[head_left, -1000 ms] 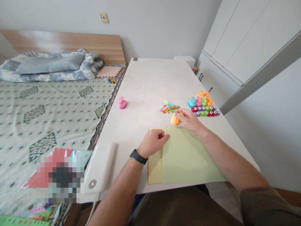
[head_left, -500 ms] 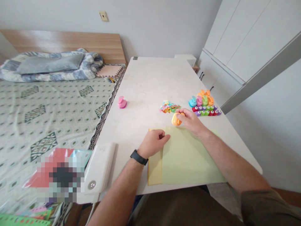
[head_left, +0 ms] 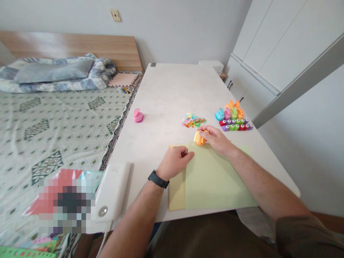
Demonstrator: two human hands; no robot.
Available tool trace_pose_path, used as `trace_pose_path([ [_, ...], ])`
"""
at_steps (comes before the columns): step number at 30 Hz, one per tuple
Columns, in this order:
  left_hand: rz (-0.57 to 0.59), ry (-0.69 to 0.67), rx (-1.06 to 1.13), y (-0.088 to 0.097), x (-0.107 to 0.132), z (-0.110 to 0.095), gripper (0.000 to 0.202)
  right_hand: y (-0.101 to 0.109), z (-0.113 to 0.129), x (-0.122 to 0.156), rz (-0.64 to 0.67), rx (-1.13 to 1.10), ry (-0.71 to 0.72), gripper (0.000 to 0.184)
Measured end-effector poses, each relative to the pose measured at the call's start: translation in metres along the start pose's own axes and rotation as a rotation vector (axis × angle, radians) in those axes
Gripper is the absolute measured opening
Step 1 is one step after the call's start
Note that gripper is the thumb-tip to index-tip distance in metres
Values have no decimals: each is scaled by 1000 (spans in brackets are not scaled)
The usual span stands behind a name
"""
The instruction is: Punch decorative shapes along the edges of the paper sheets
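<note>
My right hand (head_left: 216, 139) is closed round a small orange paper punch (head_left: 199, 138) at the far edge of a light green paper sheet (head_left: 215, 179). The green sheet lies over a yellow sheet (head_left: 176, 190) on the white table (head_left: 172, 93). My left hand (head_left: 174, 162), with a black watch on the wrist, rests curled as a loose fist on the sheets' left edge, pressing them down. A small heap of coloured paper cut-outs (head_left: 192, 121) lies just beyond the punch.
A pink punch (head_left: 138, 115) stands alone at the table's left. A cluster of coloured punches (head_left: 230, 114) and a row of small ones (head_left: 236, 127) sit at the right. A white device (head_left: 113, 191) lies on the near left corner. A bed (head_left: 53, 118) adjoins the table's left side.
The orange punch has tilted slightly in my right hand at the green sheet's edge. My left hand has stayed put.
</note>
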State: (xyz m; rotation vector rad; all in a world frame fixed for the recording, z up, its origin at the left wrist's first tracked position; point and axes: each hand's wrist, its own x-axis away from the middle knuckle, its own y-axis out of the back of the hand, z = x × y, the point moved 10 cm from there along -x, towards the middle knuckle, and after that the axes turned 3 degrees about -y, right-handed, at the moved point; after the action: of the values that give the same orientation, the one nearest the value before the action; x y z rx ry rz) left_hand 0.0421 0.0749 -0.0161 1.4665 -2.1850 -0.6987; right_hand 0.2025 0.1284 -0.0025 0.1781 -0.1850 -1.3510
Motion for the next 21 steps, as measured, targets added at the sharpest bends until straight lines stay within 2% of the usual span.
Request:
trace_pose_path([
  [13, -19, -13, -1, 0, 0, -1, 42, -9, 0, 4, 49, 270, 62, 31],
  [21, -25, -31, 3, -1, 0, -5, 42, -9, -3, 5, 51, 290, 57, 27],
])
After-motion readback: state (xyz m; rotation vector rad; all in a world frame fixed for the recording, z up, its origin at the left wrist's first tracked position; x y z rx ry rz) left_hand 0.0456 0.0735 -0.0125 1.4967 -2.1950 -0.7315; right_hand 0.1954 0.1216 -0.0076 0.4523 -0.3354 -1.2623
